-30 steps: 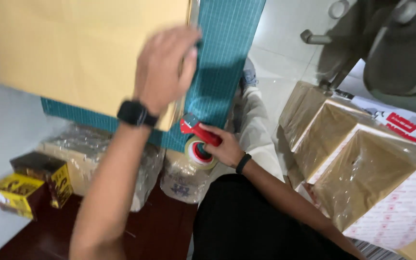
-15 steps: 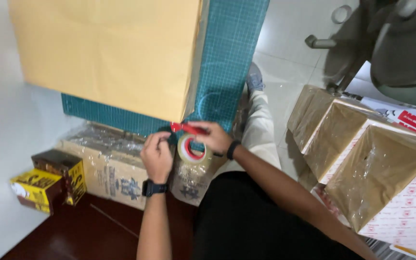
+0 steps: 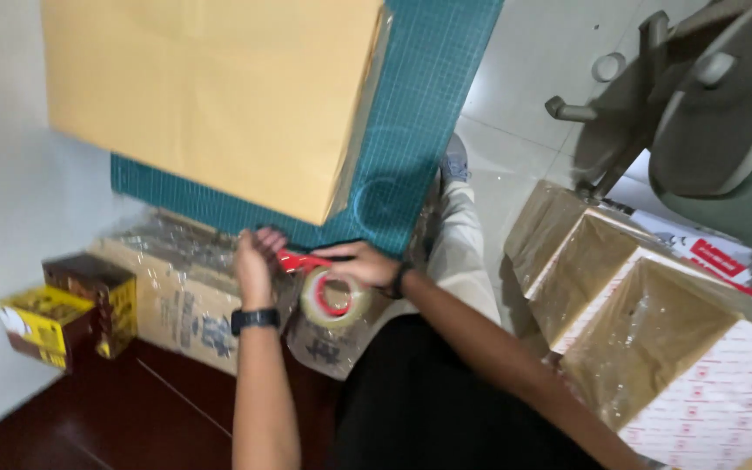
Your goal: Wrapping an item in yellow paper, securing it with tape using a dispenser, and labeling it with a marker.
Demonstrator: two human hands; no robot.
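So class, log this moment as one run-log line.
left hand: at tape end | right hand: holding tape dispenser | cardboard box: on green mat

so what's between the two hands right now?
In the head view, the red tape dispenser with its clear tape roll spans the gap: the right hand grips it, and the left hand touches its red end.

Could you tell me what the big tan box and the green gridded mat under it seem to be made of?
The big tan box looks like matte cardboard, with clear glossy tape along its edge. The green gridded mat looks like a flexible plastic or rubber cutting mat, with printed lines and a dull sheen.
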